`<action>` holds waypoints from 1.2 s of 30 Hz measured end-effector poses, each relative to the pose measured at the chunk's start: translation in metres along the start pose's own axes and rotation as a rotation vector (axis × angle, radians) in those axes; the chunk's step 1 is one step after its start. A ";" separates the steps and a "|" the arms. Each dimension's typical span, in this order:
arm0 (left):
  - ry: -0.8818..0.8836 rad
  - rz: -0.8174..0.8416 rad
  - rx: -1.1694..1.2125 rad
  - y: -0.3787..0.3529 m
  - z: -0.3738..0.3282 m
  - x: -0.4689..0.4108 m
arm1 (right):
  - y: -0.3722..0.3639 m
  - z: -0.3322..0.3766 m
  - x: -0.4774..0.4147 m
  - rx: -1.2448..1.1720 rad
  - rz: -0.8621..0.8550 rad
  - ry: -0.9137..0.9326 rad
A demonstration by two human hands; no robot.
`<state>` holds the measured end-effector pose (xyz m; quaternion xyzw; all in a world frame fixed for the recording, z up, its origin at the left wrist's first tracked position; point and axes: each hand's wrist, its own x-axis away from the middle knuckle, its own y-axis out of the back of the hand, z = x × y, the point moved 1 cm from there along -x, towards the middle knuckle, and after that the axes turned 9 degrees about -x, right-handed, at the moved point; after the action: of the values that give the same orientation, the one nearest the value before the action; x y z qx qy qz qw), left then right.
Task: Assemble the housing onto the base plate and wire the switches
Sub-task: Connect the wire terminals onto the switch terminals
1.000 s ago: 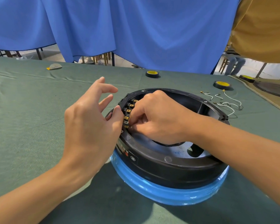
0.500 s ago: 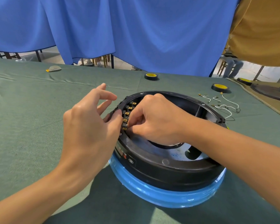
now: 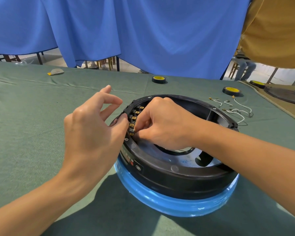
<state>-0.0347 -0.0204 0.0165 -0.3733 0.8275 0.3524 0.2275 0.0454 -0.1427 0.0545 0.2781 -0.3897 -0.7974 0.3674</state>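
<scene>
Black housing [image 3: 177, 178] seated on blue base plate [image 3: 160, 201], on green table cloth [image 3: 32, 133]; switches [image 3: 133, 118] in a row inside the housing's left rim. Against half a second back: both hands at the same spots, no visible shift. Right hand [image 3: 165, 123]: fingers curled, fingertips pinched on a lower switch terminal, forearm reaching in across the housing. Left hand [image 3: 92, 133]: gripping nothing, thumb tip pressed to the rim beside the switches, other fingers lifted, loosely bent. White wires [image 3: 237, 110] loose, well apart at right.

I had a black housing [image 3: 177, 179] on a blue base plate [image 3: 169, 203]. Its switches [image 3: 132, 119] had gold tabs. My cloth [image 3: 32, 133] was green.
</scene>
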 end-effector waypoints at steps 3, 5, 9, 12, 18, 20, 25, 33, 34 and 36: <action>-0.010 0.006 -0.012 -0.001 0.001 0.000 | -0.001 -0.001 -0.002 -0.043 0.008 -0.034; 0.003 0.000 0.001 -0.001 0.001 0.000 | 0.001 -0.001 -0.003 -0.067 0.015 -0.059; 0.066 0.022 0.070 -0.005 0.003 0.000 | 0.010 -0.005 -0.004 -0.091 0.058 -0.101; 0.160 0.061 0.095 -0.007 0.007 -0.002 | 0.018 -0.011 -0.003 -0.034 -0.111 -0.059; 0.214 0.135 0.174 -0.009 0.006 -0.003 | 0.013 -0.014 0.000 0.102 -0.064 -0.057; 0.212 0.130 0.170 -0.009 0.006 -0.003 | 0.011 -0.013 -0.001 0.100 -0.073 -0.044; 0.214 0.118 0.177 -0.009 0.009 -0.002 | 0.006 -0.011 -0.004 0.119 -0.080 -0.030; 0.184 0.131 0.151 -0.009 0.009 -0.001 | 0.003 -0.006 -0.007 0.188 -0.072 0.037; 0.181 0.132 0.150 -0.010 0.009 -0.001 | 0.003 -0.006 -0.007 0.183 -0.075 0.031; 0.194 0.124 0.172 -0.011 0.013 -0.001 | 0.002 -0.006 -0.007 0.167 -0.078 0.016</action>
<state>-0.0242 -0.0153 0.0045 -0.3330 0.8942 0.2559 0.1551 0.0548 -0.1406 0.0542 0.3290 -0.4408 -0.7736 0.3146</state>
